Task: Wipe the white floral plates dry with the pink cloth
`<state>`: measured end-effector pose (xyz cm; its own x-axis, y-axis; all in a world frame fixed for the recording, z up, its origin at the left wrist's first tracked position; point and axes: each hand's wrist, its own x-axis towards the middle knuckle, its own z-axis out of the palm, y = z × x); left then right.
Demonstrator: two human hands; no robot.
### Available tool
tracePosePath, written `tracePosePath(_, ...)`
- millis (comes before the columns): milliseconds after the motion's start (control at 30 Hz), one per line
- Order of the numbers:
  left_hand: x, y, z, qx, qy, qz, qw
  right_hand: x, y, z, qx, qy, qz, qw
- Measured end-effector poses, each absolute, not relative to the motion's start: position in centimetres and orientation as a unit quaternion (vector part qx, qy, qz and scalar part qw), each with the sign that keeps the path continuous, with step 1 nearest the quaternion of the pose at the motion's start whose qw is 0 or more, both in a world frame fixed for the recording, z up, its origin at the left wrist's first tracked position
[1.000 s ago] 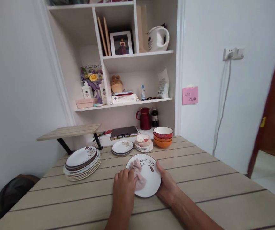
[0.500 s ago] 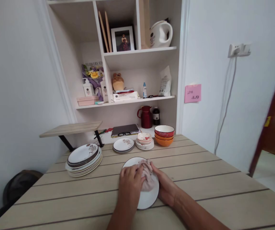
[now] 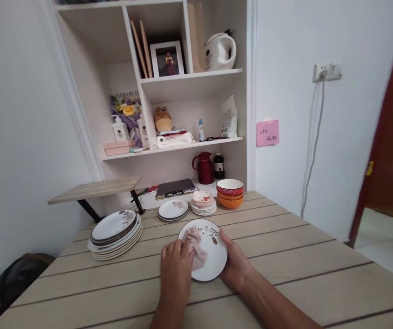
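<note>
A white plate (image 3: 213, 262) with a dark rim and a brown scroll pattern is tilted up toward me above the table. My right hand (image 3: 235, 265) grips its right edge, thumb on the rim and fingers underneath. On the plate's left part my left hand (image 3: 177, 262) presses a crumpled pinkish cloth (image 3: 196, 244), its fingers closed on it. Behind the plate stand a pair of small flowered plates (image 3: 173, 209), a stack of little dishes (image 3: 203, 210) topped by small patterned bowls, and a stack of red and orange bowls (image 3: 229, 202).
A tall stack of plates (image 3: 116, 233) stands at the left of the slatted table (image 3: 285, 260), near a small raised shelf (image 3: 96, 187). Against the wall are a closed laptop (image 3: 175, 187), glasses, a red jug (image 3: 205, 168) and a dark bottle (image 3: 218, 167).
The cloth and my left hand have moved to the plate's left side, uncovering its pattern. The view has shifted slightly to the right.
</note>
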<state>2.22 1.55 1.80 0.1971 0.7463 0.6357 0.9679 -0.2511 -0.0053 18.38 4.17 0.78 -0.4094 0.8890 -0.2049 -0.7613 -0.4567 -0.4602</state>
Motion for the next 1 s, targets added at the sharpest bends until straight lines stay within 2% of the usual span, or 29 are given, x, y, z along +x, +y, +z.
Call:
tracePosePath(267, 3.2, 1.6, 0.7, -0.802, -0.438, -0.325, 0.243, 18.1, 3.3, 1.7, -0.193, -0.190, 0.841, 0.467)
tracePosePath(467, 2.5, 1.2, 1.9, -0.746, -0.502, -0.363, 0.247, 17.4, 2.6, 1.6, -0.213, -0.237, 0.841, 0.438)
tracePosePath(700, 1.0, 1.6, 2.4, -0.685, -0.604, -0.326, 0.244, 17.4, 3.2, 1.2, -0.224, -0.178, 0.827, 0.483)
tracePosePath(867, 2.3, 1.4, 1.7, -0.747, -0.554, -0.291, 0.225, 18.7, 4.0, 1.1, -0.203, -0.144, 0.819, 0.517)
tracePosePath(1000, 3.3, 1.5, 0.8, -0.795, -0.485, -0.292, 0.217, 19.2, 3.9, 1.3, -0.180, -0.167, 0.825, 0.509)
